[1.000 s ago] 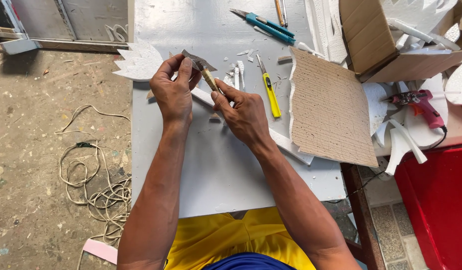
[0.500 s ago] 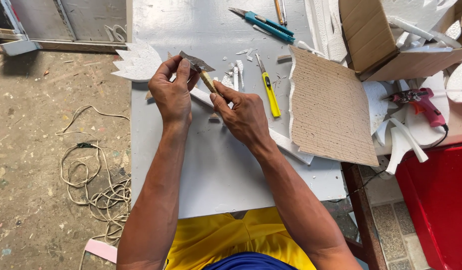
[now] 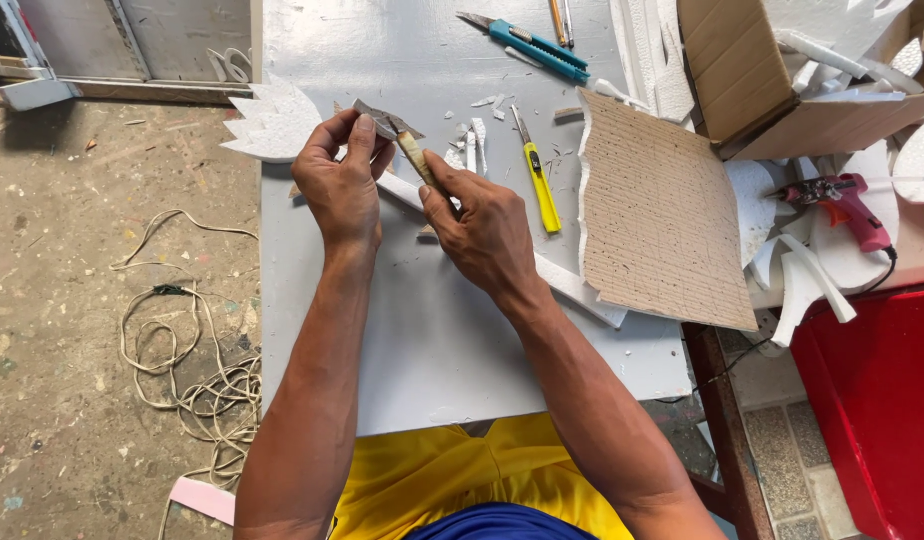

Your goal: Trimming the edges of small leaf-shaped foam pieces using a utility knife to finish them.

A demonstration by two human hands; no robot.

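My left hand [image 3: 342, 185] pinches a small grey-brown piece of cardboard [image 3: 380, 119] above the grey table [image 3: 432, 340]. My right hand [image 3: 482, 230] grips a tan-handled craft knife [image 3: 418, 160], its blade end touching the cardboard piece. Both hands hover over a long white foam strip [image 3: 572, 285] that runs diagonally across the table. A white leaf-shaped foam cutout [image 3: 272, 125] lies just left of my left hand, at the table's edge.
A yellow utility knife [image 3: 538, 180], a teal utility knife [image 3: 532, 45] and foam scraps lie behind my hands. A wavy-edged cardboard sheet [image 3: 657, 215] sits to the right, then a cardboard box [image 3: 772, 80], a red glue gun [image 3: 842, 200] and a red bin [image 3: 872, 400]. Cord [image 3: 182, 370] coils on the floor.
The cardboard piece has turned slightly in my left fingers, and the knife hand has shifted a little against it. Everything else stays put.
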